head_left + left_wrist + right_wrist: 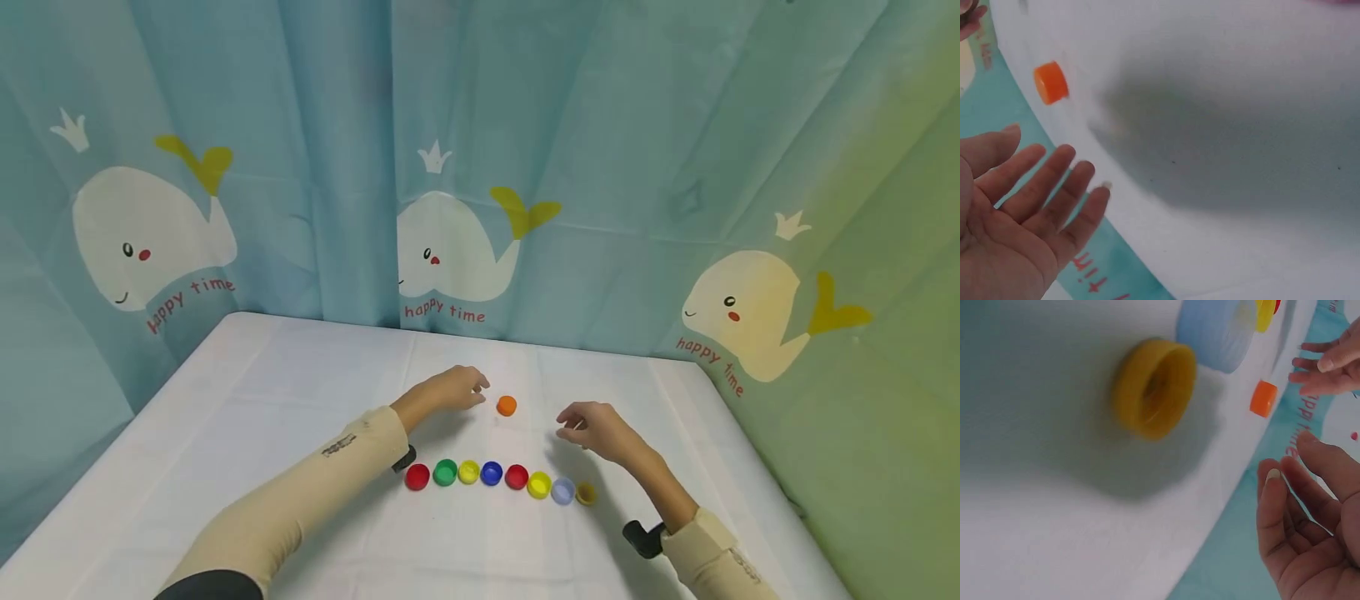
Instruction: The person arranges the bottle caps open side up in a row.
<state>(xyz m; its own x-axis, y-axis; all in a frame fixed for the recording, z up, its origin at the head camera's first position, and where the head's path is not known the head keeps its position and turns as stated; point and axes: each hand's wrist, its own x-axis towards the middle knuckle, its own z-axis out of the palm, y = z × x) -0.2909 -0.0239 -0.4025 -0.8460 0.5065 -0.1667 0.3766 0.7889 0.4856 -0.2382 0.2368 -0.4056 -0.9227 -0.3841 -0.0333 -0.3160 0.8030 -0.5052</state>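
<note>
An orange bottle cap (507,406) lies by itself on the white table, beyond a row of caps. My left hand (452,388) hovers just left of it with the fingers spread and loosely bent, touching nothing. To the right of the orange cap, my right hand (597,428) hangs above the table, fingers loosely curled and holding nothing. In the right wrist view, a dark yellow cap (1155,389) and a pale blue cap (1217,332) are the nearest of the row, open side showing.
The row also has a red cap (417,477), a green cap (445,472), a yellow cap (468,472), a blue cap (492,473), a second red cap (517,477) and a second yellow cap (539,485). Behind the white table (315,367) hangs a whale-printed curtain (600,167).
</note>
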